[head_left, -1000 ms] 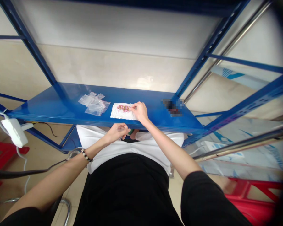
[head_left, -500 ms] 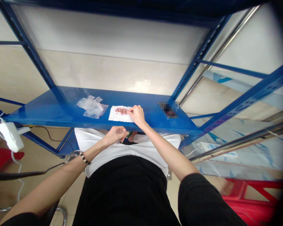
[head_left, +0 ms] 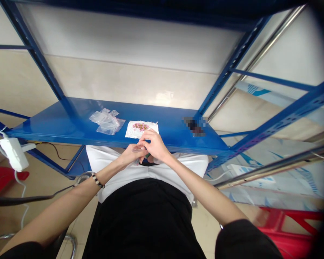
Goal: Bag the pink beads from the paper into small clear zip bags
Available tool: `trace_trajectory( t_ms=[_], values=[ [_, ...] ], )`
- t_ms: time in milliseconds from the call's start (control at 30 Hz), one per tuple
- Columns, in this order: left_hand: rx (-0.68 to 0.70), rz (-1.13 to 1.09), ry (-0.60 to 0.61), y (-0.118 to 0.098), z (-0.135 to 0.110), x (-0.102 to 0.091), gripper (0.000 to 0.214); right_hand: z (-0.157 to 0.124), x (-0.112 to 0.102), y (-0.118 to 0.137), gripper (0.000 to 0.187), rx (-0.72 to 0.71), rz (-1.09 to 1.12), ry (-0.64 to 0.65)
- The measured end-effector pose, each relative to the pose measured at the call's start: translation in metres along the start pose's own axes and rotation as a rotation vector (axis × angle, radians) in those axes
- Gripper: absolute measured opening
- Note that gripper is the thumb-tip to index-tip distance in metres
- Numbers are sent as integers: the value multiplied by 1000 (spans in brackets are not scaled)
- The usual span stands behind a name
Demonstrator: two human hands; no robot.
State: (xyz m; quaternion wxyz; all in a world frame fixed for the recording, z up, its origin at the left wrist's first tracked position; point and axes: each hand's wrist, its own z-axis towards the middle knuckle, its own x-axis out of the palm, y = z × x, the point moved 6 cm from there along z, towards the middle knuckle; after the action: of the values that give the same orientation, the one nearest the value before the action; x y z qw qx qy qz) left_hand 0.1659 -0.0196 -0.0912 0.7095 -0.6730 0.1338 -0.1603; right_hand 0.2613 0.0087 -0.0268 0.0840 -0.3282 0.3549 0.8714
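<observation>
1. One left hand (head_left: 131, 153) is curling around clear plastic (head_left: 137, 149).
2. One right hand (head_left: 154, 144) is meeting it, half-curled, contents hidden.
3. Many pink pieces (head_left: 140, 126) are lying on one white sheet (head_left: 132, 133) on one shelf (head_left: 175, 135).

Shelf (head_left: 175, 126): bags (head_left: 108, 121) left | sheet (head_left: 132, 133) mid, pieces (head_left: 140, 126) on it | right, an item (head_left: 194, 126) too blurred to name

Soft glare is glinting off the pale wall (head_left: 135, 81), dark blur is swallowing the right edge, pixelation is masking part of the shelf (head_left: 172, 120)
</observation>
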Motion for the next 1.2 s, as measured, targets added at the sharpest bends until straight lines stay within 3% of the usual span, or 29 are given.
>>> trace_trajectory(
  t_ms=[267,900,1000,1100,1200],
  values=[
    [-27,13,-20,9,0,-1,26,-6,11,0,19,-43,-53,84],
    [-32,16,-11,8,4,0,25,-11,12,1,24,-90,-111,87],
    [-31,-62,0,6,4,0,27,-2,-2,-13,18,-33,-99,-48],
    [-18,-171,-9,4,3,0,29,13,-22,-44,15,85,-158,-208],
    [-13,-274,-24,4,3,-2,29,28,-28,-78,16,226,-286,-196]
  ],
)
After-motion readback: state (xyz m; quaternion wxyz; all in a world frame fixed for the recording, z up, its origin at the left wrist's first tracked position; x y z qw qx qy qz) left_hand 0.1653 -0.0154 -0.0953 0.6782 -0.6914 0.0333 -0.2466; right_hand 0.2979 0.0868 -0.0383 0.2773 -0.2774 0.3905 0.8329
